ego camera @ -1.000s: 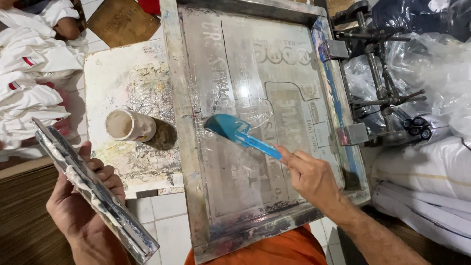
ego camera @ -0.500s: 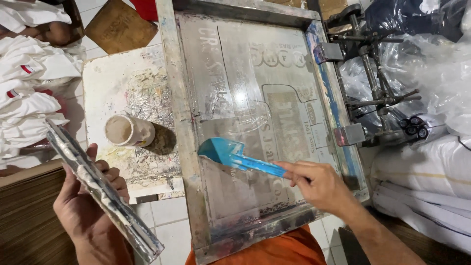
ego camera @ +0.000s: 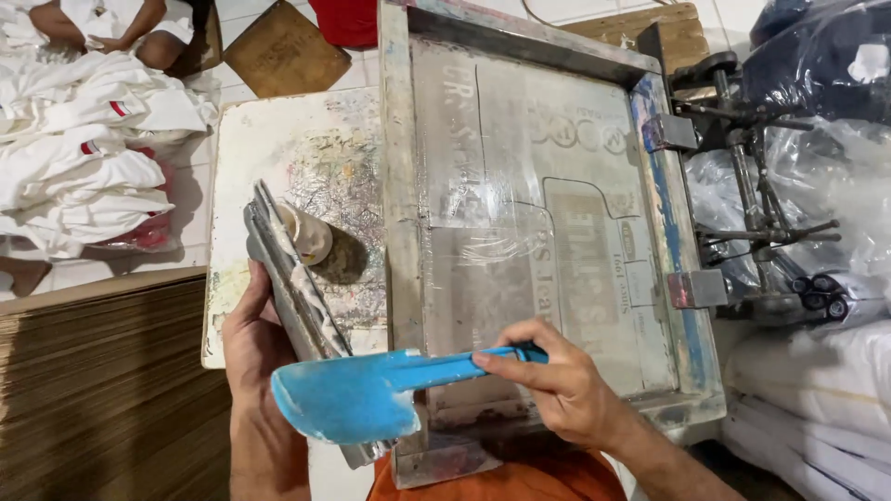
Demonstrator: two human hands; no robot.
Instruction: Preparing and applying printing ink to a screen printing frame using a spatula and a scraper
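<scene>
Head view: my right hand (ego camera: 566, 390) grips the blue spatula (ego camera: 362, 394) by its handle, blade over the screen frame's (ego camera: 399, 232) near-left corner. My left hand (ego camera: 255, 343) clasps the squeegee (ego camera: 292, 278). I am, seemingly, scraping ink between them; next calls for steady wiping.

We see a blue spatula (ego camera: 357, 394) — blade smeared white, lying level — against a long ink-caked squeegee (ego camera: 297, 292) tilted on edge.
</scene>
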